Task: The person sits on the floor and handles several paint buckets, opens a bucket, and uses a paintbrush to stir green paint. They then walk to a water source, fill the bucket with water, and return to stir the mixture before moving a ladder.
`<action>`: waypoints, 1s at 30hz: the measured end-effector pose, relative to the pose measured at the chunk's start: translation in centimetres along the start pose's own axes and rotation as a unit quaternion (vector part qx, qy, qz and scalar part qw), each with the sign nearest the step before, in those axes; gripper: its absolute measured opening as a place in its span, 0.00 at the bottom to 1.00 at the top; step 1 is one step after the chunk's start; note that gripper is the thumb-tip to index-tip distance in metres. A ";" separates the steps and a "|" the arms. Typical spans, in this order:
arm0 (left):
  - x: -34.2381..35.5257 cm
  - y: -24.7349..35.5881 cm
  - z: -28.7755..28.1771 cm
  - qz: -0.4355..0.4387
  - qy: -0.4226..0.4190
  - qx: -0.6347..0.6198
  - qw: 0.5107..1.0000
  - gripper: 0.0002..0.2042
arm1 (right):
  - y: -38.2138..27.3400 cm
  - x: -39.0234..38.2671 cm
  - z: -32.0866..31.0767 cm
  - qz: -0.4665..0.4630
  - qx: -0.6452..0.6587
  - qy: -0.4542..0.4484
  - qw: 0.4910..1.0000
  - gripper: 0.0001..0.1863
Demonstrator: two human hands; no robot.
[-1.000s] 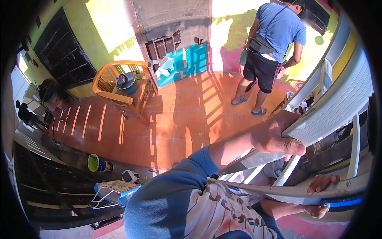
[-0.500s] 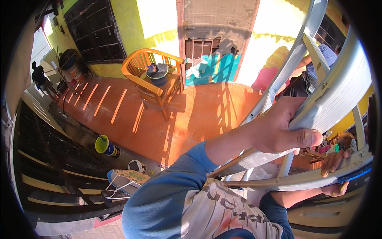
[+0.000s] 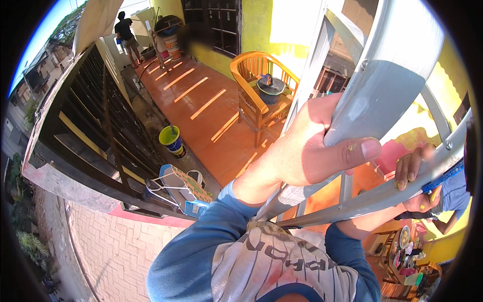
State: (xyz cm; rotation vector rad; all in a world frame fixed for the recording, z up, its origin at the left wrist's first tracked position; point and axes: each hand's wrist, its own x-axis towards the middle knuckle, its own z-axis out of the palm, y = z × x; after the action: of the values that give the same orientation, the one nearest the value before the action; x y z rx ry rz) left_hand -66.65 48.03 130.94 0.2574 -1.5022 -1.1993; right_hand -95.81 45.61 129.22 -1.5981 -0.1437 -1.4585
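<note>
A silver metal ladder point(image 3: 397, 60) fills the right side of the view, close to me and slanting. My left hand point(image 3: 317, 146) is closed round its nearer broad rail, with the thumb laid across the metal. Farther right, my right hand point(image 3: 408, 171) grips the other, narrower rail point(image 3: 342, 214), its fingers over the top and paint-like yellow marks on them. A blue strap or cord point(image 3: 443, 178) lies against that rail beside my right hand. The ladder's far end runs out of view.
An orange wooden chair point(image 3: 249, 95) holds a dark bucket point(image 3: 270, 89). A yellow-rimmed bucket point(image 3: 172, 141) stands by the dark slatted fence point(image 3: 95, 116). One person point(image 3: 127, 35) stands far left; another point(image 3: 455, 196) is at right, near a cluttered table point(image 3: 402, 246). Paving point(image 3: 115, 236) lies beyond the fence.
The view has swung, so the chair and fence sit farther right and outdoor paving shows at left. Both hands keep hold of the ladder, which now looks steeper against the scene.
</note>
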 end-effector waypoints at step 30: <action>3.7 3.3 -11.8 0.317 0.303 0.178 0.881 0.34 | 22.2 21.1 1.2 0.059 0.208 -0.184 0.959 0.36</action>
State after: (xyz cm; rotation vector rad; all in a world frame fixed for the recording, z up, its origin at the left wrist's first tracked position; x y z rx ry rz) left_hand -56.61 40.67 133.84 0.3158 -1.0950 -0.2604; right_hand -74.90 23.95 134.87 -1.4787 -0.5250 -0.9481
